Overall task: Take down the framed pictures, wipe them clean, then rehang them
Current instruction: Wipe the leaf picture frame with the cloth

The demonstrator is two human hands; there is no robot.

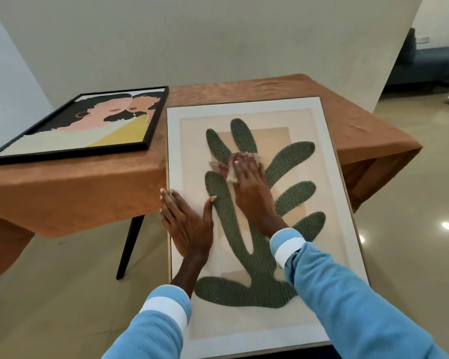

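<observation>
The left hand lies open and flat on the near left edge of the leaf picture, fingers curled over its frame, thumb on the glass. Just beyond and to its right, the right hand presses a blurred cloth against the glass over the green leaf. Further left, well apart, the black-framed picture lies flat on the table.

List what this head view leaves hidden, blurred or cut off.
1. Cloth: blurred, mostly under the right hand.
2. Plant picture: near edge cut off by the image bottom and the sleeves.
3. Table: only one leg shows; tablecloth hides the rest.
4. Wall hooks: none visible.
</observation>
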